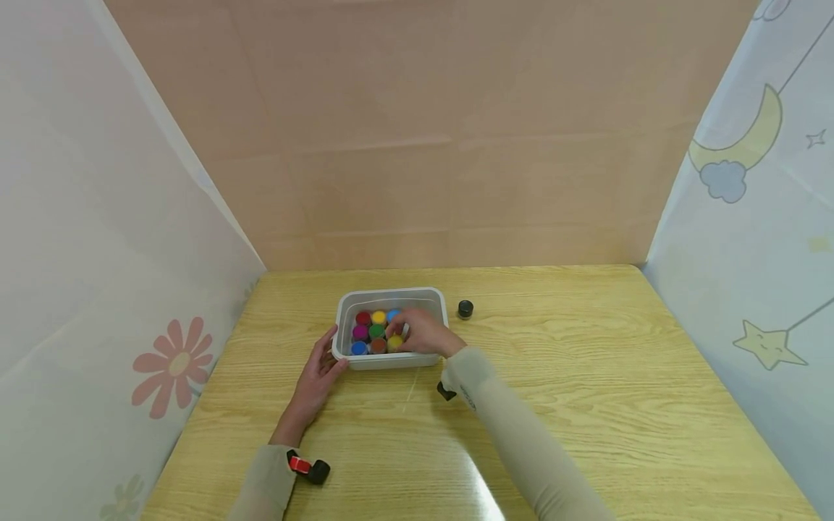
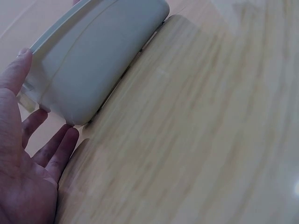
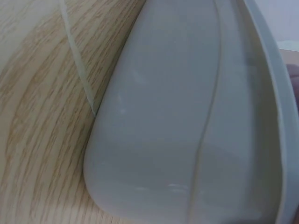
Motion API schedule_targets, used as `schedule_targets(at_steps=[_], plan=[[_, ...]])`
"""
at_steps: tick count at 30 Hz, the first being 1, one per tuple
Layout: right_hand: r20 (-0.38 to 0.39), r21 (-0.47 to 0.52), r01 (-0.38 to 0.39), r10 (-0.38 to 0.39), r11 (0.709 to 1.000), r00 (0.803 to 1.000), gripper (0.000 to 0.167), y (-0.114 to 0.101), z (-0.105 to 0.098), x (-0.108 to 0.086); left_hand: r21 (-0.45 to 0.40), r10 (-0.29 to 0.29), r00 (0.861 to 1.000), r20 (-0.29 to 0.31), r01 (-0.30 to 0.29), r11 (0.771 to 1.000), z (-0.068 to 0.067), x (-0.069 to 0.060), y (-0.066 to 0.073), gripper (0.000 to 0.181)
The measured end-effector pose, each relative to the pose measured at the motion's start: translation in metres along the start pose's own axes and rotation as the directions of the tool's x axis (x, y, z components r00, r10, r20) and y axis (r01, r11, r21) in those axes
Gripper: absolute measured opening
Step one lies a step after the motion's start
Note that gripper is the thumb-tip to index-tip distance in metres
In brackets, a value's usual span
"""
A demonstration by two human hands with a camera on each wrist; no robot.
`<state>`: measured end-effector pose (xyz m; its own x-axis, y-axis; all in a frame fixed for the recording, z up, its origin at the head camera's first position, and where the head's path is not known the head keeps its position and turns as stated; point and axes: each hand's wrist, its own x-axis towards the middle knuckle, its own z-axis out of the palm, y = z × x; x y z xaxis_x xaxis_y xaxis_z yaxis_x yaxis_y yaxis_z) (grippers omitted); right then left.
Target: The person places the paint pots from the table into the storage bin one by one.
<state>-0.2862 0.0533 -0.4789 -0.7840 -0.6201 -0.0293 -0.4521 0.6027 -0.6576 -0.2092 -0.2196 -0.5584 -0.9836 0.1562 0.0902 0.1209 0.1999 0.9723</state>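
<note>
A white plastic container [image 1: 391,293] stands on the table, holding several small jars with coloured lids, among them a green jar [image 1: 377,331], a purple jar [image 1: 361,333] and a yellow jar [image 1: 395,343]. My left hand [image 1: 318,376] grips the container's near left corner. In the left wrist view the left thumb lies at the rim, the other fingers [image 2: 63,149] at the lower side. My right hand [image 1: 423,331] reaches over the near right rim, its curled fingers and thumb around a small, mostly hidden dark reddish jar beside the green one. The right wrist view shows mainly the container's outer wall [image 3: 163,107].
A small black jar [image 1: 465,310] stands on the wooden table [image 1: 586,376] just right of the container. Behind the table hangs a brown backdrop [image 1: 423,145]. Patterned white panels flank both sides.
</note>
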Motion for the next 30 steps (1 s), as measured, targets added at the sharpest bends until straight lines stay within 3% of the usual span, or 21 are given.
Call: schedule_targets(at_steps=[7,30], plan=[[-0.008,-0.023,0.008,-0.008,1.000,1.000,0.024,-0.0031,-0.0012,-0.0003,-0.002,0.004,1.000,0.006,-0.004,1.000,-0.0002,-0.0003,-0.0009,0.068],[0.034,-0.051,-0.067,0.069,0.996,0.997,0.025,-0.0037,0.0011,0.0035,0.002,-0.003,1.000,0.000,0.003,1.000,0.0000,-0.0007,-0.0010,0.068]])
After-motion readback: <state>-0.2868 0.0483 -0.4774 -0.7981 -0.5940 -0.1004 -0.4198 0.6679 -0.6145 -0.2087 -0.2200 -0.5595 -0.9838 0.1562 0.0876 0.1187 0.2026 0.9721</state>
